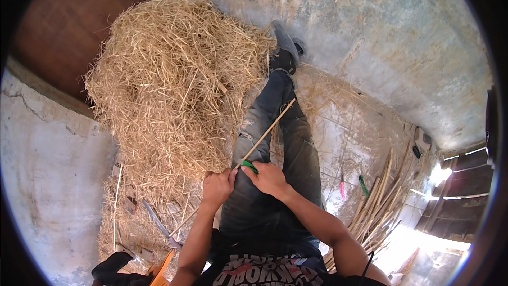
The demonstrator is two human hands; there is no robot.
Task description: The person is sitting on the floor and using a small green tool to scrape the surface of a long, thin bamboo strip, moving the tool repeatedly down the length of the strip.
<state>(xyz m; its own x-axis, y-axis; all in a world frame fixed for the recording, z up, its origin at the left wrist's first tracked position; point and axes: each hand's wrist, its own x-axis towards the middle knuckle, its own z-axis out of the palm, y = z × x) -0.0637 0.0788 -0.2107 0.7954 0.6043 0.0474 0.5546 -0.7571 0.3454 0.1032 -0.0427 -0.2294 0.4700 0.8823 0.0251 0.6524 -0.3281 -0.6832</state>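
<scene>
Green-handled tool (249, 167) gripped in right hand (271, 181), left hand (217, 188) clamped on pale stick (271, 126); looks mid-work; piled sticks (369, 216) at right, done or waiting, can't tell.

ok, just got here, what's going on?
A person with legs stretched out has a thin stick slanting over their thighs. The left hand grips the stick; the right hand, beside it, holds a green tool against it. The tool's working end is too small to make out. A big straw pile sits left of the legs, and more sticks lie in a loose bunch on the right.
</scene>
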